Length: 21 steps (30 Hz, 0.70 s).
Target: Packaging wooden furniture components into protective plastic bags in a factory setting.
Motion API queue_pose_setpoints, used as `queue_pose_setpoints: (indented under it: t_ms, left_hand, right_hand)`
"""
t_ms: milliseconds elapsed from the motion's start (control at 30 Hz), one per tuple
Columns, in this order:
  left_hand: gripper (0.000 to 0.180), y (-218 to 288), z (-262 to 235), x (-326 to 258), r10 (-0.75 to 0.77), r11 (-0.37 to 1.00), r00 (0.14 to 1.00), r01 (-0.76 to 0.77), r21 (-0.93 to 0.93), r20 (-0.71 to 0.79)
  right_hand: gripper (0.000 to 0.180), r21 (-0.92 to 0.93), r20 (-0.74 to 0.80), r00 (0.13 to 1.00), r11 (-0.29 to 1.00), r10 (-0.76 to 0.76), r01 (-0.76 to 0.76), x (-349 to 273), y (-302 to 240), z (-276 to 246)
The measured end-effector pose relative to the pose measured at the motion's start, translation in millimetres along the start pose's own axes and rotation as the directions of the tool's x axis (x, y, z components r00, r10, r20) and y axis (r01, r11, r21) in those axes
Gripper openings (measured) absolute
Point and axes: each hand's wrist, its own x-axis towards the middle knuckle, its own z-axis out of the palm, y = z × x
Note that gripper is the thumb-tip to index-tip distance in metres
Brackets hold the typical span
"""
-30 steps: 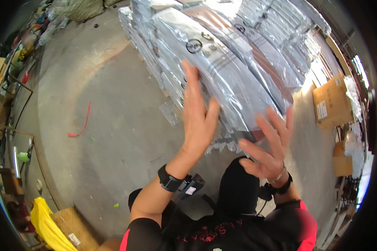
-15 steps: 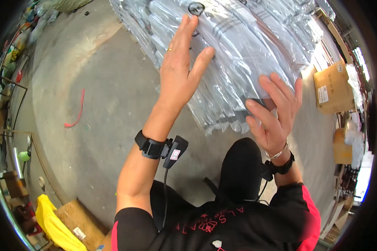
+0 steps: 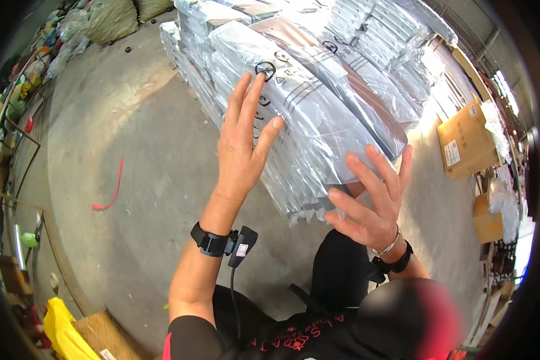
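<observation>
A stack of flat, grey-white packages in clear plastic bags (image 3: 282, 186) stands on the floor in front of me. On its top lies a long bagged package (image 3: 324, 114) with black printed marks. My left hand (image 3: 244, 135) is spread flat over the left side of this package, thumb apart, a ring on one finger. At the near right end, my right hand (image 3: 375, 201) has its fingers spread by the package's corner, with a brown patch showing through the plastic. Neither hand is closed round anything; whether the fingertips press on the plastic I cannot tell.
Cardboard boxes (image 3: 469, 141) stand to the right beside shelving. A red strip (image 3: 115, 189) lies on the concrete floor at left. Large woven sacks (image 3: 111, 21) sit at the far left. A yellow cloth (image 3: 66, 330) hangs over a wooden board at lower left.
The view has tilted, so the stack sits lower and more of its far side shows. Both hands appear lower and further left, still spread at the package; the right fingers are wider apart.
</observation>
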Motion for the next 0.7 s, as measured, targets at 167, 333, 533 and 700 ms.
queue_pose_setpoints:
  t_ms: [167,333,533,700]
  left_hand:
    - [0.064,2,13,5,0.029,0.988,0.999,-0.027,0.155,-0.015]
    - [0.060,6,14,19,0.047,0.984,0.999,-0.048,0.169,0.012]
    - [0.058,-17,9,10,0.060,0.980,0.998,-0.055,0.189,-0.021]
    - [0.060,-22,8,7,0.066,0.991,0.997,-0.061,0.116,-0.038]
  right_hand:
    - [0.027,0.018,0.007,1.000,0.999,-0.029,0.029,-3,3,4]
    - [0.024,0.021,-0.091,0.995,0.999,0.035,-0.033,-9,9,9]
    - [0.021,0.001,-0.099,0.995,1.000,0.006,-0.006,-7,12,10]
    - [0.022,0.010,-0.086,0.996,1.000,-0.004,0.004,-5,8,9]
